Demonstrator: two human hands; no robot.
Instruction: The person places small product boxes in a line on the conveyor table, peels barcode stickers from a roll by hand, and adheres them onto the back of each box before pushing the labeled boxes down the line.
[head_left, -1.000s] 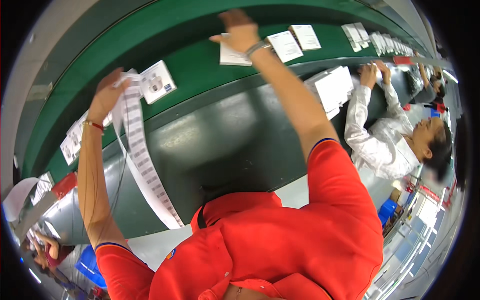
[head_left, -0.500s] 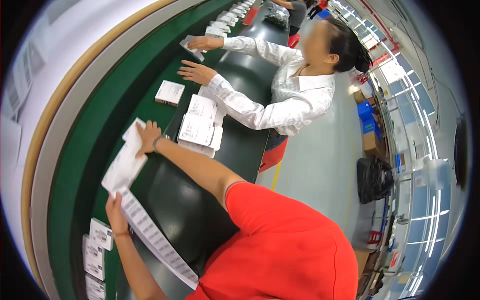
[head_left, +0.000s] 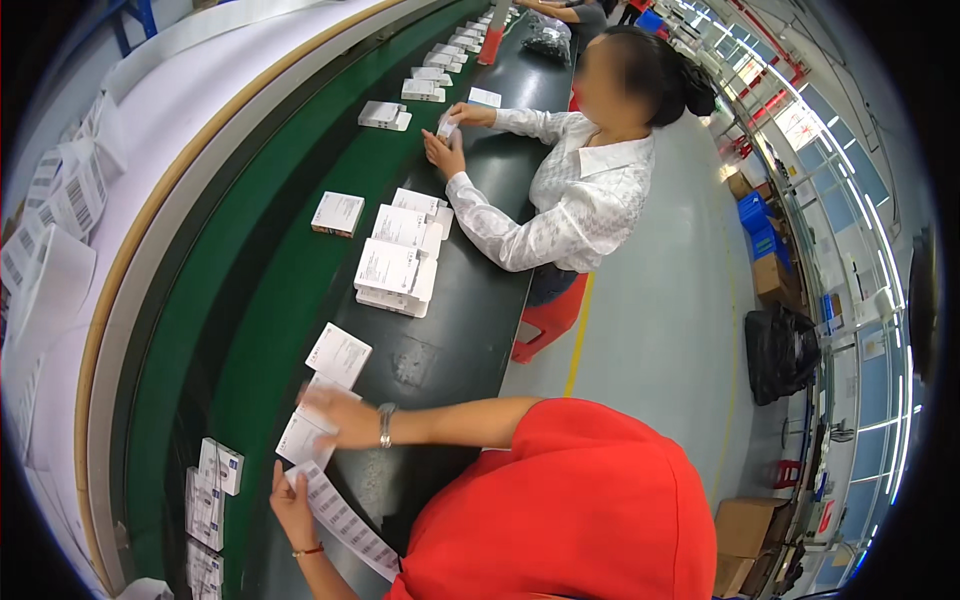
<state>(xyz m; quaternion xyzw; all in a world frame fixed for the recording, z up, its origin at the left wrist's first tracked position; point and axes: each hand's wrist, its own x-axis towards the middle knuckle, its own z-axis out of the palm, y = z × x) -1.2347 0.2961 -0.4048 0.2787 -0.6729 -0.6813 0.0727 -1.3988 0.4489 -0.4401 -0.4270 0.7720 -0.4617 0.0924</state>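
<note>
In my left hand (head_left: 292, 505) is the upper end of a long white strip of barcode labels (head_left: 350, 525), pinched between thumb and fingers. The strip slopes down toward my red shirt. My right hand (head_left: 338, 415), smeared by motion, is over a flat white box (head_left: 300, 438) and partly covers it. Another white box (head_left: 340, 354) lies just beyond that hand, close to the seam between green belt and dark bench. How the right fingers are set cannot be made out.
A green conveyor belt (head_left: 270, 290) runs along the dark bench (head_left: 470, 330). White boxes (head_left: 395, 265) are stacked ahead; more boxes (head_left: 215, 470) stand at lower left. Opposite, a co-worker in white holds a small pale item (head_left: 447, 128). Label strips (head_left: 75, 195) hang at far left.
The boxes by my hands have shifted from the belt toward the bench, and both hands have come with them. The co-worker's hands have left a box on the belt and come together.
</note>
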